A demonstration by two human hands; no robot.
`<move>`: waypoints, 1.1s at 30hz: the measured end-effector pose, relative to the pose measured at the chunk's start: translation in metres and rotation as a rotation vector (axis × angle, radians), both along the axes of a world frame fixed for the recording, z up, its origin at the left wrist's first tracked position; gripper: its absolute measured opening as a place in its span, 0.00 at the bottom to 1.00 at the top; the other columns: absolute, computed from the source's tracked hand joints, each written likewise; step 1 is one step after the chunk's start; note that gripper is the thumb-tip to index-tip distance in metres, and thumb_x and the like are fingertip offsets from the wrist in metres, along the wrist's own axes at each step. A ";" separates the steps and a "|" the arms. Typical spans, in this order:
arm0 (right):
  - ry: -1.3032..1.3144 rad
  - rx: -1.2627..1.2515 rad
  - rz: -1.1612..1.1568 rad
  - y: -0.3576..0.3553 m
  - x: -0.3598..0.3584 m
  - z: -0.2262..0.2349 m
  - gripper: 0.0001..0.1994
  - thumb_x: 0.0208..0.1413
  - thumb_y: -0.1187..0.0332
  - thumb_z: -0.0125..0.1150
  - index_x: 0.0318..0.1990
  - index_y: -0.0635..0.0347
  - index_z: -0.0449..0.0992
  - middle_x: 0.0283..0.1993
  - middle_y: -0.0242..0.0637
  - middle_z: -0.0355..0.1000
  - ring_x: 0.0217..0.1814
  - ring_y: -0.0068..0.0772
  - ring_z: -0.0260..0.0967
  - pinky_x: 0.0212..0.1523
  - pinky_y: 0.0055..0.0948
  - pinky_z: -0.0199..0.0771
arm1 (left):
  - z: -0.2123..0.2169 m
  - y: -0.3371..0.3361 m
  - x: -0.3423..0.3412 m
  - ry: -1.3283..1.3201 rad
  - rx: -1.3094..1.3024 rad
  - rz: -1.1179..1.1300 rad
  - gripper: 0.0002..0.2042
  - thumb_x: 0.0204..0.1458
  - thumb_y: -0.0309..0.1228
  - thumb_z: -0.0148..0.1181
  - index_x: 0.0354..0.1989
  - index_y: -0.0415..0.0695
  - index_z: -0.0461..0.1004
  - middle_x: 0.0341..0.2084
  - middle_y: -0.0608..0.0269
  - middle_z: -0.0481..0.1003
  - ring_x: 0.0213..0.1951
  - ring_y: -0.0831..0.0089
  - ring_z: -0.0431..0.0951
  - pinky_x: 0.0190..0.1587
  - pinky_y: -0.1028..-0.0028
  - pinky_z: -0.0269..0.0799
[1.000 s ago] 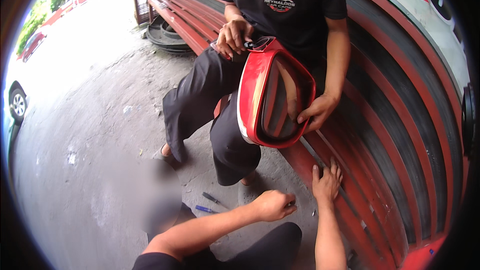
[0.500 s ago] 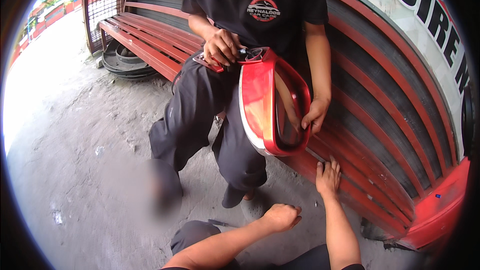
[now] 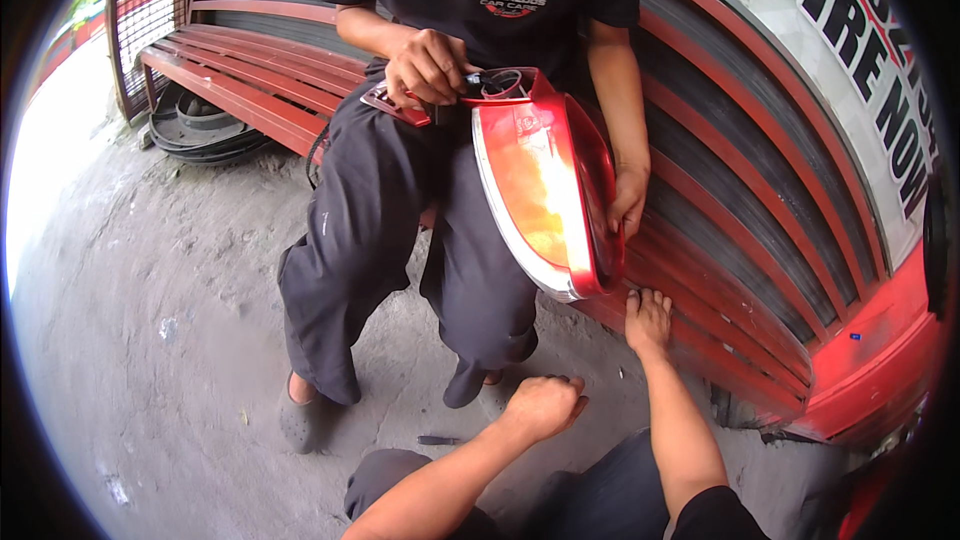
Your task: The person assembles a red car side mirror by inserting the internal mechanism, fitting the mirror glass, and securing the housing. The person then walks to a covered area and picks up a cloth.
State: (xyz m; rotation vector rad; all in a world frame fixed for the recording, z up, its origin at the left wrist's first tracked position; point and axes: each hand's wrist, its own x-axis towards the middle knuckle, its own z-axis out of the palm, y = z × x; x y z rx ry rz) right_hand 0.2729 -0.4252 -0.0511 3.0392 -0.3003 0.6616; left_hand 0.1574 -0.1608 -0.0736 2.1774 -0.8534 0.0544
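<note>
My left hand [image 3: 545, 407] is closed in a fist above my lap, seen from its back. Whatever it may hold is hidden. My right hand [image 3: 649, 320] rests palm down on the edge of the red slatted bench [image 3: 715, 315], fingers spread. Just beyond it, a seated person in dark clothes holds what looks like a red car side mirror [image 3: 545, 185], with a shiny housing and a pale rim. That person's one hand [image 3: 628, 198] grips its side. Their other hand [image 3: 428, 68] is at the mounting end, by a dark round fitting.
A dark pen-like tool [image 3: 438, 440] lies on the rough concrete ground near my left knee. The person's legs and grey shoe [image 3: 297, 423] are in front of me. Old tires [image 3: 200, 130] are under the bench at far left. A lettered sign [image 3: 850, 30] hangs at right.
The seated person has turned the mirror, so more of its red housing now faces me. My view has shifted slightly. My hands keep their poses.
</note>
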 end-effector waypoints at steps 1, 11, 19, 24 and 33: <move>-0.028 0.013 -0.012 0.009 0.002 -0.003 0.25 0.70 0.52 0.46 0.54 0.65 0.79 0.57 0.52 0.75 0.63 0.58 0.66 0.67 0.54 0.62 | 0.003 0.008 -0.002 0.001 0.036 0.017 0.14 0.63 0.42 0.59 0.38 0.41 0.76 0.23 0.48 0.80 0.30 0.45 0.83 0.36 0.49 0.79; -0.678 0.709 0.822 0.123 -0.060 0.073 0.46 0.62 0.41 0.64 0.76 0.64 0.55 0.79 0.55 0.52 0.83 0.56 0.46 0.78 0.62 0.46 | 0.006 0.064 -0.011 0.065 0.174 0.300 0.14 0.62 0.42 0.60 0.37 0.42 0.77 0.23 0.52 0.81 0.29 0.51 0.85 0.34 0.54 0.80; -0.745 -0.080 1.051 0.172 -0.032 0.136 0.55 0.46 0.41 0.80 0.76 0.52 0.55 0.78 0.60 0.48 0.80 0.68 0.47 0.76 0.67 0.52 | 0.029 0.076 -0.024 0.026 -0.145 0.424 0.11 0.60 0.36 0.65 0.45 0.45 0.81 0.29 0.51 0.82 0.32 0.49 0.84 0.37 0.54 0.81; -0.608 0.258 1.206 0.167 -0.007 0.115 0.45 0.47 0.51 0.81 0.73 0.51 0.67 0.77 0.50 0.55 0.78 0.59 0.56 0.75 0.57 0.60 | 0.063 0.066 -0.023 -0.254 -0.597 0.605 0.12 0.52 0.26 0.70 0.45 0.40 0.81 0.23 0.55 0.79 0.23 0.61 0.82 0.28 0.66 0.76; -0.663 0.277 1.169 0.160 -0.010 0.104 0.42 0.52 0.54 0.79 0.73 0.57 0.66 0.75 0.53 0.62 0.76 0.57 0.61 0.73 0.52 0.65 | 0.100 0.061 0.029 -0.541 -0.744 0.802 0.33 0.41 0.27 0.79 0.58 0.36 0.74 0.48 0.50 0.77 0.52 0.52 0.76 0.57 0.59 0.73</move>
